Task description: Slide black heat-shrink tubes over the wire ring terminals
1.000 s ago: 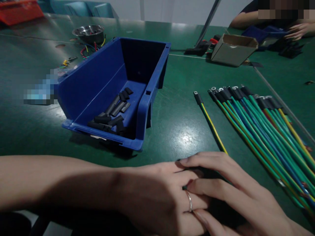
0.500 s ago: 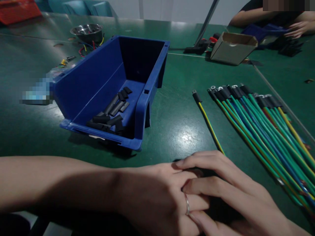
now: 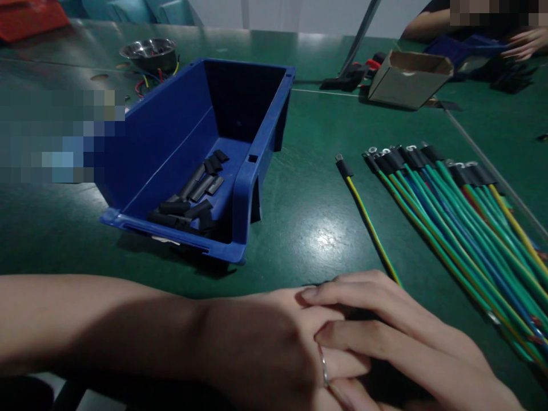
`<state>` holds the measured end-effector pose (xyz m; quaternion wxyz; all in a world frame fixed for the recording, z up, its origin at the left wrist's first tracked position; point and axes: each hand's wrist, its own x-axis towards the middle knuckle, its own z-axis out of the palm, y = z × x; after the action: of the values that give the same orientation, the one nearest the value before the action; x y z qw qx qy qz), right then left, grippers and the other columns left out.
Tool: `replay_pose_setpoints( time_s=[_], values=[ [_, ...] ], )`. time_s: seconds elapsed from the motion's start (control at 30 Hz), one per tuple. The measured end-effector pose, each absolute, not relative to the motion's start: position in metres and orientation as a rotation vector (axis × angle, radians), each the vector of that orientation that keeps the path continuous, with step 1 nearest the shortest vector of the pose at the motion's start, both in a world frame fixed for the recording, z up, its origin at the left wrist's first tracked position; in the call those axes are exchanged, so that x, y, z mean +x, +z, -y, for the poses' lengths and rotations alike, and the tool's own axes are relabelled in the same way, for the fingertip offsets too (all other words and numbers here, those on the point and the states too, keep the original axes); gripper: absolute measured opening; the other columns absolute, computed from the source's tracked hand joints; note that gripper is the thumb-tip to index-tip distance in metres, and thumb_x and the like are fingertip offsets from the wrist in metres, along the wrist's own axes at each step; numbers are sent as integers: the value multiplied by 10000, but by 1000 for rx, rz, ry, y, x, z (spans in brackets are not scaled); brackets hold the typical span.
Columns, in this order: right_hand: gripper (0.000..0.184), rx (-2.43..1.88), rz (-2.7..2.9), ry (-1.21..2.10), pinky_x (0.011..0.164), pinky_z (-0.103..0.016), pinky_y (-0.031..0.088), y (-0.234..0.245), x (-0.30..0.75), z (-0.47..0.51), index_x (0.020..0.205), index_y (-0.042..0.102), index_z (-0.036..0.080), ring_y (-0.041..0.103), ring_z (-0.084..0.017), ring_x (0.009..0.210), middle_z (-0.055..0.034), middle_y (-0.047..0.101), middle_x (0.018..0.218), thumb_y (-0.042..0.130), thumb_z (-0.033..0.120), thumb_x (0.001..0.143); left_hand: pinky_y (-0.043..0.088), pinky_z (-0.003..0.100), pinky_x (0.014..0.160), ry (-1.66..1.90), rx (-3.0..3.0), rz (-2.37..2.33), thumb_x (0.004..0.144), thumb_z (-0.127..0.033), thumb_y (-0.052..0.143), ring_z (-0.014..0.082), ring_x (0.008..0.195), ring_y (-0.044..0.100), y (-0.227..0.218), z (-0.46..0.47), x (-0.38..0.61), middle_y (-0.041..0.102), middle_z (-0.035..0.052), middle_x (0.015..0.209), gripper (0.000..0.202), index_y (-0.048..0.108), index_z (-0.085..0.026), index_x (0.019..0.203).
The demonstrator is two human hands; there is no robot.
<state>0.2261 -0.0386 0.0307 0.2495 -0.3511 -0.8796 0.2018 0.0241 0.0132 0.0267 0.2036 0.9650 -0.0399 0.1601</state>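
My left hand (image 3: 265,342) reaches in from the left above the table's near edge, back upward, with a thin silver ring (image 3: 324,365) on one finger. My right hand (image 3: 398,325) comes from the right and lies across the left hand's fingers. One of its bent fingers and its thumb touch either end of the ring, and another fingertip rests on a knuckle. The left fingertips are hidden beneath it. Just beyond the hands lies a yellow-green wire (image 3: 371,228) with a black sleeve and metal lug at its far end.
A blue bin (image 3: 252,165) holds several black sleeve pieces (image 3: 201,185). Right of it lies a bundle of lugged wires (image 3: 454,228). Farther back are a metal bowl (image 3: 149,56), a cardboard box (image 3: 402,83), a slanted metal post (image 3: 359,40) and another person's hand (image 3: 526,44).
My hands stay together in nearly the same pose, with the right fingers shifting slightly on the left hand. The view has moved a little.
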Motion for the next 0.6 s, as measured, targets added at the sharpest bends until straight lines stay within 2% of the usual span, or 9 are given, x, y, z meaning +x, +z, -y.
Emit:
replay_pose_setpoints(
  time_s=[0.13, 0.27, 0.43, 0.53, 0.6],
  values=[
    [320, -902, 2372, 558, 953, -259, 519, 28, 224, 39, 1130, 640, 257, 575, -189, 1208, -32, 602, 1307, 689, 327, 822, 492, 390, 752, 422, 2666, 136, 920, -148, 518, 200, 888, 557, 27, -16, 25, 678, 24, 916, 203, 716, -155, 879],
    [322, -886, 2354, 621, 982, -286, 506, 29, 223, 39, 1132, 636, 256, 552, -201, 1232, -28, 599, 1317, 679, 282, 814, 499, 379, 743, 415, 2692, 77, 929, -167, 521, 202, 850, 562, 24, -11, 22, 681, 23, 927, 173, 690, -167, 895],
    [329, -893, 2344, 779, 974, -319, 517, 33, 226, 39, 1140, 646, 276, 551, -224, 1239, -39, 591, 1337, 665, 296, 812, 487, 362, 678, 372, 2719, 41, 953, -170, 493, 217, 838, 567, 24, -4, 18, 674, 37, 868, 200, 689, -195, 920],
    [339, -980, 2292, 880, 945, -302, 532, 34, 227, 42, 1150, 651, 301, 575, -218, 1213, -36, 592, 1334, 666, 309, 812, 483, 382, 714, 259, 2774, 4, 943, -157, 507, 231, 803, 555, 26, -3, 18, 638, 50, 809, 175, 681, -170, 952],
    [310, -1099, 2204, 879, 936, -299, 538, 32, 228, 47, 1143, 659, 312, 584, -217, 1203, -34, 597, 1323, 650, 310, 834, 478, 404, 747, 280, 2784, 7, 956, -167, 499, 236, 809, 550, 26, -4, 18, 641, 55, 862, 179, 677, -155, 966]
  ],
)
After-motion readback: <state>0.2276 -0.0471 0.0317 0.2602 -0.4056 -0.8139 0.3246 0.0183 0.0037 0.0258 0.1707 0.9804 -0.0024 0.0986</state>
